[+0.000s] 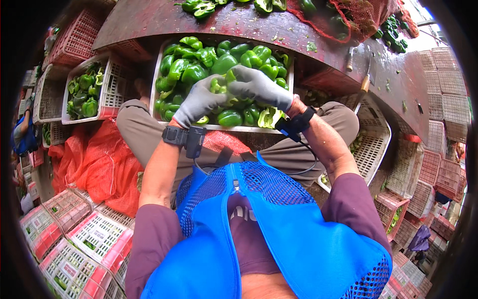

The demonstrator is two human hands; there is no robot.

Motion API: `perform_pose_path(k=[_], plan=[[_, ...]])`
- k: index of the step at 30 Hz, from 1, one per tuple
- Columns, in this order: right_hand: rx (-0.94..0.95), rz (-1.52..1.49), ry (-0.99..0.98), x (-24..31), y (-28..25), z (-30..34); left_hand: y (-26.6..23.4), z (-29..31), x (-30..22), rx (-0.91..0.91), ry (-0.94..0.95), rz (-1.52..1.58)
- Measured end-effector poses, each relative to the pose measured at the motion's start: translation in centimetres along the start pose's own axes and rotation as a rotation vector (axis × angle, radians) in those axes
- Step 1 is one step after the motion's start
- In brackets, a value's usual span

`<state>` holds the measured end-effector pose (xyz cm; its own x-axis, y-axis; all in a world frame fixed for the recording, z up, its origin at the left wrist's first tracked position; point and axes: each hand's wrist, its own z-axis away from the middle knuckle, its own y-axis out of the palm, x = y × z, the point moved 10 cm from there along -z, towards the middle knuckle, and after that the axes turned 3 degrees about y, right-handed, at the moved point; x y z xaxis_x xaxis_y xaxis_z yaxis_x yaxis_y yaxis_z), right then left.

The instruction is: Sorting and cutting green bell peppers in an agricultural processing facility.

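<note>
My left hand (pixel 200 101) and my right hand (pixel 263 88), both in grey gloves, meet over a white crate (pixel 249 129) in front of my crossed legs. Between their closed fingers is a green bell pepper (pixel 217 85), partly covered by the gloves. Whether it is whole or cut cannot be made out. Green bell peppers (pixel 224 64) fill the crate under and around my hands. Near the crate's front right corner lies a cut pepper (pixel 269 117) with its pale inside showing.
A dark table (pixel 149 25) stands just beyond the crate, with a red net bag (pixel 348 22) and a wooden-handled knife (pixel 365 83) on it. Left are another pepper crate (pixel 107 89) and red mesh sacks (pixel 99 164). A pale crate (pixel 371 149) stands right of my knee.
</note>
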<state>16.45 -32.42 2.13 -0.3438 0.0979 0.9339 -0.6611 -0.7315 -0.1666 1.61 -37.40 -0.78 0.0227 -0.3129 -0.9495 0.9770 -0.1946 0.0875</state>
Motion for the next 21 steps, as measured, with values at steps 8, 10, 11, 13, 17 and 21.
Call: perform_pose_path(k=[8,10,11,13,17,21], plan=[[-0.623,0.273,-0.061,-1.5,-16.6,5.8,-13.0,5.6,-2.1,-0.577,0.261,-1.107],[-0.827,0.510,-0.094,-0.3,-20.5,10.3,-13.9,5.9,2.4,-0.529,0.124,-1.361],[-0.939,0.718,-0.101,0.4,-22.7,13.1,-13.2,5.6,4.0,-0.493,0.066,-1.419],[-1.085,1.007,0.114,0.2,-27.2,19.0,-11.6,4.9,5.5,-0.400,-0.083,-1.585],[-0.910,1.167,0.867,-10.1,-39.3,34.4,-11.7,2.6,1.2,-0.576,0.100,-1.343],[-0.752,1.160,0.856,-8.2,-39.5,30.6,-15.5,2.6,-2.1,-0.935,0.203,-1.278]])
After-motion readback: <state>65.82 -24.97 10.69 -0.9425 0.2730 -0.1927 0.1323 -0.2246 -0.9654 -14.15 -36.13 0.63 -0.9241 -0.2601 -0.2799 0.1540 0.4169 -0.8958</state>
